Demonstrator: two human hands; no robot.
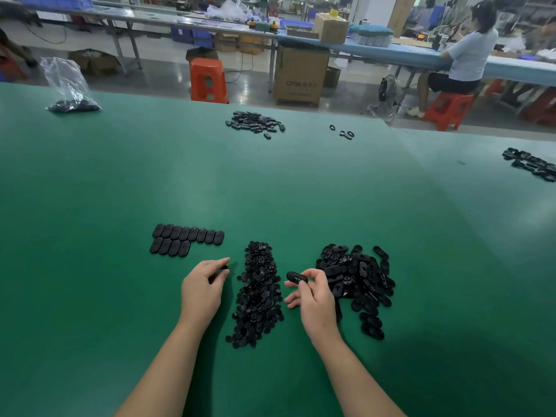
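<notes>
oval shell (pixel 296 277) pinched in right hand (pixel 316 299) points its long axis left toward left hand (pixel 204 287), which pinches a small insert (pixel 224 267).

Person, seen from own head camera: 2 bare arms. Left forearm (pixel 162 365), right forearm (pixel 355 377), left hand (pixel 202 291), right hand (pixel 316 299); fingernails short, plain.

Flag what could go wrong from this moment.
1. The right hand holds the shell by its fingertips beside the small-parts pile; a slip could drop it among them.
2. The left hand pinches a tiny piece, mostly hidden; it may slip out or seat crooked.
3. The shell pile lies close to the right wrist; a sweep might scatter it.
</notes>
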